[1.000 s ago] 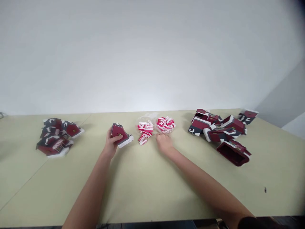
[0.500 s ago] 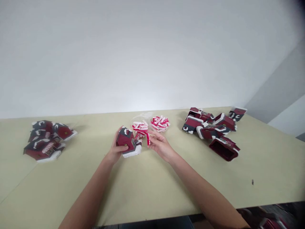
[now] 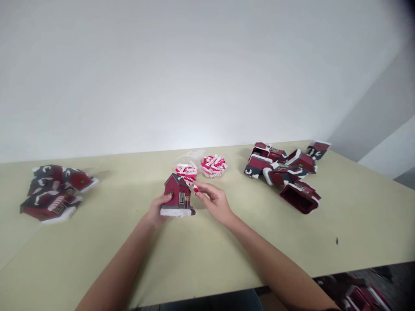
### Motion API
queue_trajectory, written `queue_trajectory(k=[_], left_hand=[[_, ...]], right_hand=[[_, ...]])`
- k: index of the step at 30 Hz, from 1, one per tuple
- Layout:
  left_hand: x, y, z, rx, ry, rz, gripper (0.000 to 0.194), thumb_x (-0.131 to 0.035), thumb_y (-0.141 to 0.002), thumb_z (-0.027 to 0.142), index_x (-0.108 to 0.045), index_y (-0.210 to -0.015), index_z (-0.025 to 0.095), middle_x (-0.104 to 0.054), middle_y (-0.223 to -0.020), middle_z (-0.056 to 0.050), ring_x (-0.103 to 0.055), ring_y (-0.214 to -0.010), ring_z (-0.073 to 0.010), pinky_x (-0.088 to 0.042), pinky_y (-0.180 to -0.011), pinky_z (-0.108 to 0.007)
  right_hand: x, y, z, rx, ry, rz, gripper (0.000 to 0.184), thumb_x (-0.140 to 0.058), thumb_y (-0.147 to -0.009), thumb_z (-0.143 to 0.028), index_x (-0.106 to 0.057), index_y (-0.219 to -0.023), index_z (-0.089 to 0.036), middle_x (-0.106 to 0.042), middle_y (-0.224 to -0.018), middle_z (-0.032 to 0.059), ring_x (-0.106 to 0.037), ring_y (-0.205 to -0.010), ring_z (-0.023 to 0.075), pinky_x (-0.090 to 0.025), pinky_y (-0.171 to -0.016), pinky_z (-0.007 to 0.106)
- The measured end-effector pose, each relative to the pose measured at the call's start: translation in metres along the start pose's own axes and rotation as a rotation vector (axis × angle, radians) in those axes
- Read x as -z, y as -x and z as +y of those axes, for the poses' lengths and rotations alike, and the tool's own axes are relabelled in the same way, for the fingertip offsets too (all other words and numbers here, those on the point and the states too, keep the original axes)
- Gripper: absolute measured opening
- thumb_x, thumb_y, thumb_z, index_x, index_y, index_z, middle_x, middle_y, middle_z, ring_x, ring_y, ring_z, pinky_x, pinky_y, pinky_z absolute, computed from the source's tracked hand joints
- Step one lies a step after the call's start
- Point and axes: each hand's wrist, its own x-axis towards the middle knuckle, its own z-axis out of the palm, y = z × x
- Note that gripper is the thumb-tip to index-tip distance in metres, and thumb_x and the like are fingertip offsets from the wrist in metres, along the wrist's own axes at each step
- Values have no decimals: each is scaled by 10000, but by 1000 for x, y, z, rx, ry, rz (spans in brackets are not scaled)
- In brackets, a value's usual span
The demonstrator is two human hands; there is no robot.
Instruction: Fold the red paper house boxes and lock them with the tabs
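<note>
I have a little red house in my left grip and a striped piece in my right, mid-frame.

Nearest me, in the lower right of the frame, a small dark bit (image 3: 336, 240) lies on the bench (image 3: 201, 255). At centre, my left hand (image 3: 157, 211) is closed around the left side of the red house (image 3: 173, 195), upright on its white base; my right hand (image 3: 216, 204) pinches the striped piece (image 3: 196, 188) beside its roof. Left and right of frame I see the left house pile (image 3: 53, 192) and right house pile (image 3: 283, 167). Just beyond my hands sit two striped heaps (image 3: 213, 166), then the pale wall (image 3: 194, 86).
</note>
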Motion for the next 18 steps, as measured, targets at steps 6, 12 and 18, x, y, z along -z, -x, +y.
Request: queue_trajectory(k=[6,12,18], left_hand=[[-17,6,0,118,84,-37,792,-808,-594,436,-555,-1302,185,-747,-958,-97,-699,-886,-331,-520,-747,-391],[-24,10,1,91,107,-77,720,-798,-666,400,-539,-1302,185,-735,-1018,-84,-692,-845,-258,-492,-707,-312],[-28,10,1,74,73,-18,671,-830,-621,404,-589,-1201,166,-721,-1020,-97,-683,-843,-247,-493,-710,-310]], right_hand=[[-3,6,-5,350,365,-15,300,-514,-966,-232,-686,-1205,-289,-690,-1111,78,-659,-1022,191,-552,-890,353],[-6,7,0,510,457,67,322,-508,-965,-149,-655,-1227,-264,-651,-1009,70,-656,-917,156,-571,-785,299],[-7,8,-3,497,467,123,236,-550,-948,-157,-670,-1133,-241,-687,-959,61,-667,-871,157,-570,-767,299]])
